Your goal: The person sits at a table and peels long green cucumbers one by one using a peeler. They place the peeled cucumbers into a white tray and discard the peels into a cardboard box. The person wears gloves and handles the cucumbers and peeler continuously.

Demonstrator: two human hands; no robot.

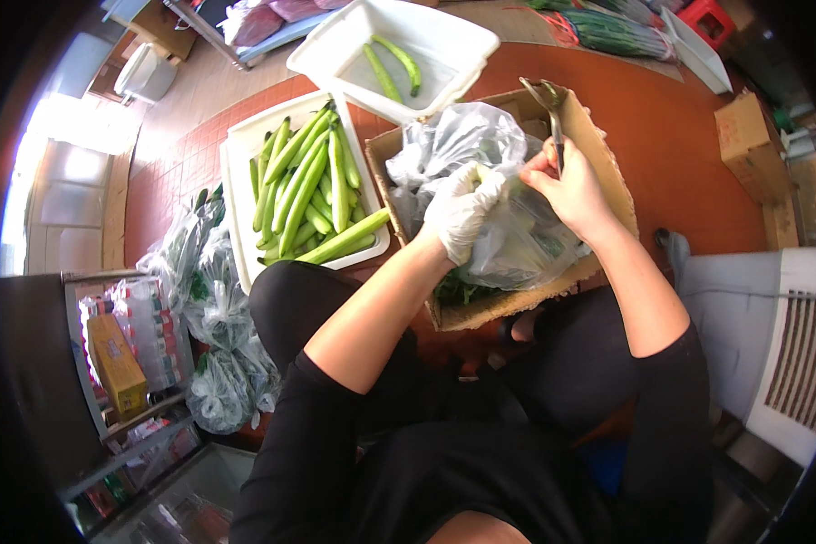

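Observation:
My left hand [466, 214] wears a thin white glove. Its fingers are curled around a small pale green piece [482, 174], mostly hidden by the glove. My bare right hand [571, 187] grips the dark handle of a peeler-like tool [555, 126], its metal head pointing up and away from me. Both hands are over a cardboard box [622, 183] holding clear plastic bags [517, 251] and some leafy greens [459, 291]. Left of the box, long green gourds [302, 194] lie heaped in a white plastic tray [238, 231].
Behind the box, a white tub [449, 68] holds two slender green gourds [398, 68]. Bagged vegetables [221, 299] stand at my left near a shelf. Bundled greens [612, 37] lie at the far right. A white vented appliance [741, 326] and a carton [748, 146] stand to my right.

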